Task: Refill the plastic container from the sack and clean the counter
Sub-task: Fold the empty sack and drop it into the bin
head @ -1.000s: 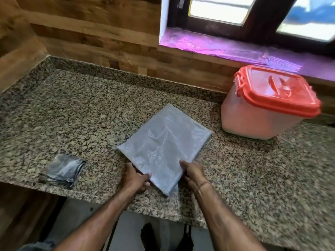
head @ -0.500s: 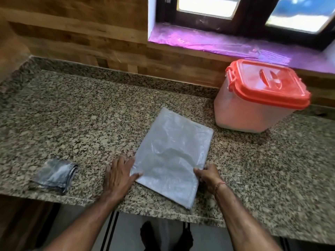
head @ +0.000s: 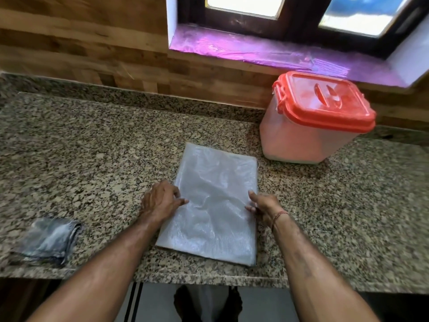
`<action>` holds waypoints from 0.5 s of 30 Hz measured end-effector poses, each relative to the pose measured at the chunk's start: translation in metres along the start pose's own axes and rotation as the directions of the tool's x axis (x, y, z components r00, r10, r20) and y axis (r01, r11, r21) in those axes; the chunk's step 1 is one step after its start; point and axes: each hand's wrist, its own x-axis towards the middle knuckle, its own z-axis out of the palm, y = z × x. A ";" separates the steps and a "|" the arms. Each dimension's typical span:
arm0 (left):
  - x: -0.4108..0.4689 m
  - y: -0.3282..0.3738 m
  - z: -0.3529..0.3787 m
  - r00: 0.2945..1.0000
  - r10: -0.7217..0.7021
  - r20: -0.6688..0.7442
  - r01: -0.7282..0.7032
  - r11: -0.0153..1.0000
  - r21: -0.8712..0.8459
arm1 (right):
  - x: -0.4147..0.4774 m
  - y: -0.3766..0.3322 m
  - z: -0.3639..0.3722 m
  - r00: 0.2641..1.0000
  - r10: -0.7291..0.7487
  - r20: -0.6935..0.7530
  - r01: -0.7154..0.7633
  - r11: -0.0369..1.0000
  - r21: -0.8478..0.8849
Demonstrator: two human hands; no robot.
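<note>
Both hands frame the sack (head: 213,203): the left hand (head: 162,201) rests spread on its left edge, while the right hand (head: 263,204) curls loosely at its right edge, pinching nothing I can make out. A second ago the sack lay skewed; now it lies flat and squared to the counter (head: 92,159) edge. That suggests the refill is done. Behind the sack to the right, the container (head: 308,126) stands lidded, its fill level hard to read. Left of the sack lies a cloth (head: 50,240), blurred.
</note>
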 end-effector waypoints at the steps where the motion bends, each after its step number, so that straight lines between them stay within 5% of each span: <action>1: 0.002 0.002 -0.002 0.998 -0.058 0.005 0.058 0.998 -0.023 | 0.001 0.003 0.002 0.999 -0.025 -0.038 0.024 0.999 -0.024; 8: 0.002 0.005 0.001 0.936 -0.350 0.030 0.347 0.907 -0.237 | -0.011 0.019 -0.005 0.999 -0.039 0.034 0.043 0.990 -0.135; 15: -0.011 0.003 0.009 0.867 -0.384 0.316 0.493 0.583 -0.645 | -0.029 0.014 -0.008 0.998 -0.053 0.017 0.053 0.998 -0.035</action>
